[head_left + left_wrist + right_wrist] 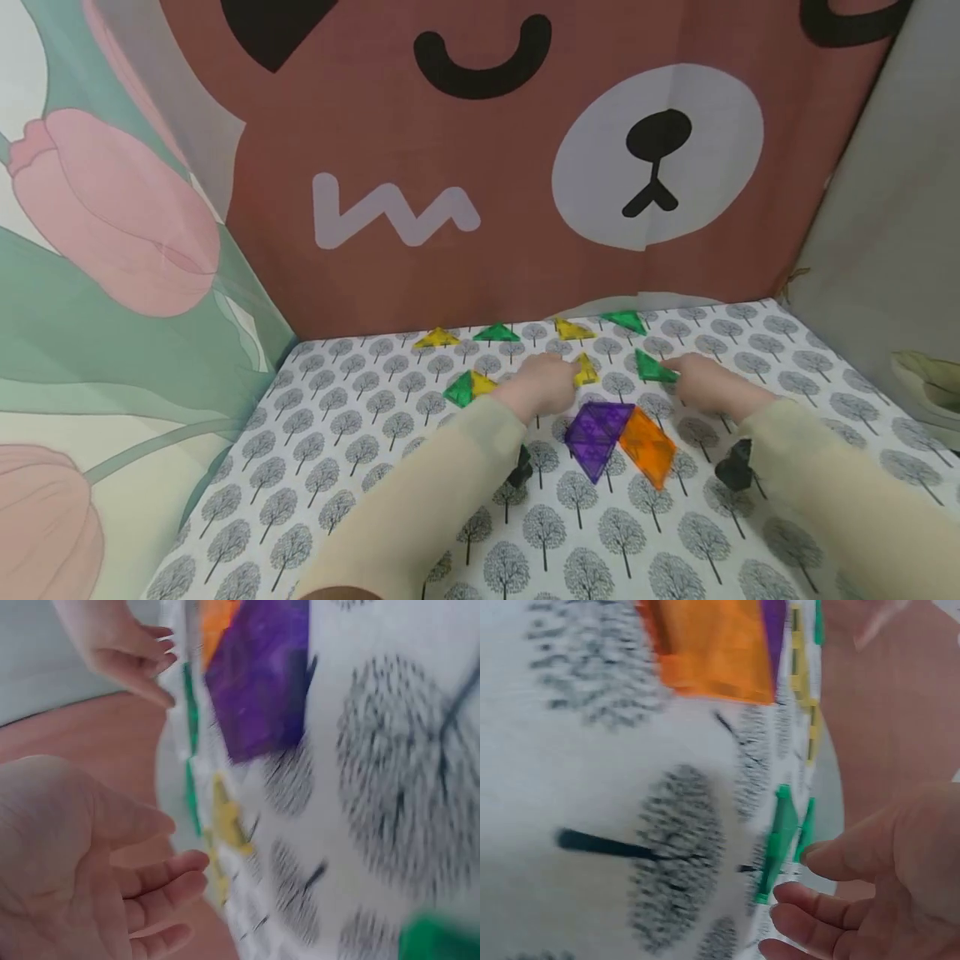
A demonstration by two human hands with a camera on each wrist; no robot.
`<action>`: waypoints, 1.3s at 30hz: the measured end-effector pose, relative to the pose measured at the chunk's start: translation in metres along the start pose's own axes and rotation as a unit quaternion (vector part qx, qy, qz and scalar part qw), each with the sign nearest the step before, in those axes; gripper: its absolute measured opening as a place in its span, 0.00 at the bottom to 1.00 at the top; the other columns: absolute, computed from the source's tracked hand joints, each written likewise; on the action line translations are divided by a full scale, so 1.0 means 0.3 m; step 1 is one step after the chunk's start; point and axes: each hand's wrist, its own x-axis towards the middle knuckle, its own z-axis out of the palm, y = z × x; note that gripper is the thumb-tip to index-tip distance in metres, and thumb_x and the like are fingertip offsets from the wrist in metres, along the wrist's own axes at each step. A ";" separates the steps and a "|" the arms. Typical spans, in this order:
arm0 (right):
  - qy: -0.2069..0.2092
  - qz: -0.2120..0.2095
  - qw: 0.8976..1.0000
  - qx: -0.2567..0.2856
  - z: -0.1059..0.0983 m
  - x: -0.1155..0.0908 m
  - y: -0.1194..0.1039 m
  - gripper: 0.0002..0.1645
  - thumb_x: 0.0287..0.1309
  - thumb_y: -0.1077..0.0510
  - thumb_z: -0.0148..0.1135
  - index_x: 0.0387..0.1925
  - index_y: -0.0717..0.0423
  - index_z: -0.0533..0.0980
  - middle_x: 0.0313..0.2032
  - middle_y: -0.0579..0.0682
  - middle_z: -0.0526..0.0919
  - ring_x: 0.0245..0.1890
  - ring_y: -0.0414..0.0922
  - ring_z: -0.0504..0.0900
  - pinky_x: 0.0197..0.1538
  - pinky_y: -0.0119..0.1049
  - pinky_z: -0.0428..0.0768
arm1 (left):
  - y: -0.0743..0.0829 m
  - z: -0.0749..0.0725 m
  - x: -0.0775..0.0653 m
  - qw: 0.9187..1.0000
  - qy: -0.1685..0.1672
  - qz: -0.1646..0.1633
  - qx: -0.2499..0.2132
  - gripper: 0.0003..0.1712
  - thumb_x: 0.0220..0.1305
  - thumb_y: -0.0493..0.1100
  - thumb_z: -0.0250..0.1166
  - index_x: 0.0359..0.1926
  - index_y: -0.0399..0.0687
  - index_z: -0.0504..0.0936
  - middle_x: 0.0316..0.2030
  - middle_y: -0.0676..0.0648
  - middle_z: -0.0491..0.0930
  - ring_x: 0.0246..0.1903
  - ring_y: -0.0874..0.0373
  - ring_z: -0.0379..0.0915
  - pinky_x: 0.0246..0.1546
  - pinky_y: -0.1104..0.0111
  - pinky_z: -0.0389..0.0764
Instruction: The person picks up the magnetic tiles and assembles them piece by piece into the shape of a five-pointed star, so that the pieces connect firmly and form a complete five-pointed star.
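My left hand hovers beside a small yellow triangular tile. In the left wrist view its fingers are loosely bent and apart from the tiles, with nothing in the palm. My right hand is at the edge of a green triangular tile. The right wrist view shows thumb and fingers apart close to that tile; whether a fingertip touches it I cannot tell. Nearer to me lies a shape of translucent purple tiles, with orange tiles joined along its right side.
A green tile and a yellow tile lie together left of my left hand. Along the back edge sit yellow and green triangles, then another yellow and green. A brown bear curtain hangs behind the tree-print cloth.
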 end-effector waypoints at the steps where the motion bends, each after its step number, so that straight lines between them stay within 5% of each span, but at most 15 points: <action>1: 0.006 -0.002 1.000 -0.009 0.012 0.005 0.000 0.37 0.50 0.76 0.48 0.66 0.76 0.63 0.61 0.79 0.65 0.33 0.54 0.75 0.33 0.42 0.78 | 0.011 0.010 0.012 1.000 0.003 0.000 0.002 0.31 0.72 0.40 0.50 0.74 0.58 0.63 0.73 0.46 0.60 0.73 0.51 0.49 0.72 0.57 0.52; 3: 0.018 -0.003 0.999 -0.026 0.036 0.015 -0.003 0.36 0.51 0.75 0.51 0.66 0.75 0.64 0.60 0.79 0.66 0.45 0.64 0.76 0.47 0.53 0.80 | 0.027 0.031 0.032 1.000 0.008 -0.003 0.009 0.30 0.73 0.41 0.49 0.74 0.59 0.64 0.72 0.45 0.60 0.72 0.51 0.50 0.72 0.56 0.52; 6: 0.037 -0.005 0.997 -0.062 0.062 0.020 -0.012 0.31 0.58 0.70 0.53 0.65 0.74 0.65 0.57 0.78 0.69 0.58 0.72 0.68 0.61 0.65 0.68 | 0.044 0.055 0.054 0.999 0.014 -0.008 0.036 0.28 0.75 0.44 0.47 0.74 0.62 0.64 0.72 0.44 0.60 0.71 0.50 0.52 0.72 0.56 0.53; 16: 0.068 -0.004 0.994 -0.090 0.085 0.030 -0.042 0.25 0.66 0.66 0.49 0.62 0.75 0.68 0.45 0.70 0.73 0.48 0.64 0.74 0.55 0.61 0.73 | 0.058 0.084 0.091 0.996 0.019 -0.008 0.084 0.30 0.72 0.44 0.54 0.72 0.67 0.67 0.70 0.44 0.63 0.67 0.50 0.59 0.68 0.55 0.62; 24: 0.078 -0.023 0.991 -0.110 0.094 0.030 -0.049 0.24 0.67 0.65 0.49 0.61 0.76 0.70 0.48 0.72 0.73 0.51 0.65 0.71 0.57 0.61 0.71 | 0.061 0.081 0.084 0.995 0.004 -0.004 0.100 0.29 0.74 0.45 0.53 0.73 0.65 0.65 0.64 0.51 0.72 0.61 0.55 0.67 0.58 0.60 0.74; 29: 0.082 -0.033 0.990 -0.106 0.097 0.032 -0.048 0.25 0.67 0.64 0.51 0.61 0.76 0.69 0.45 0.67 0.74 0.46 0.60 0.72 0.53 0.59 0.74 | 0.048 0.078 0.061 0.997 0.012 -0.058 -0.043 0.24 0.77 0.51 0.47 0.69 0.55 0.73 0.68 0.48 0.67 0.67 0.51 0.61 0.65 0.62 0.67; 32: 0.083 -0.035 0.992 -0.090 0.094 0.033 -0.047 0.25 0.67 0.64 0.51 0.61 0.75 0.69 0.45 0.67 0.74 0.46 0.60 0.72 0.53 0.59 0.74 | 0.026 0.073 0.058 0.997 0.017 -0.050 -0.056 0.17 0.76 0.46 0.50 0.55 0.52 0.82 0.69 0.47 0.67 0.69 0.50 0.58 0.67 0.61 0.64; 35: 0.083 -0.039 0.993 -0.074 0.089 0.036 -0.043 0.24 0.66 0.65 0.51 0.60 0.76 0.70 0.44 0.67 0.74 0.48 0.62 0.73 0.54 0.61 0.74 | -0.001 0.068 0.065 1.000 0.011 -0.004 0.026 0.12 0.71 0.39 0.53 0.43 0.56 0.83 0.68 0.48 0.68 0.69 0.51 0.58 0.69 0.58 0.60; 39: 0.078 -0.044 0.994 -0.061 0.082 0.042 -0.042 0.24 0.64 0.66 0.52 0.59 0.76 0.72 0.47 0.70 0.75 0.52 0.67 0.72 0.57 0.63 0.71 | -0.023 0.070 0.080 0.997 0.001 0.009 0.071 0.17 0.71 0.38 0.52 0.50 0.58 0.84 0.65 0.50 0.71 0.67 0.51 0.61 0.70 0.57 0.57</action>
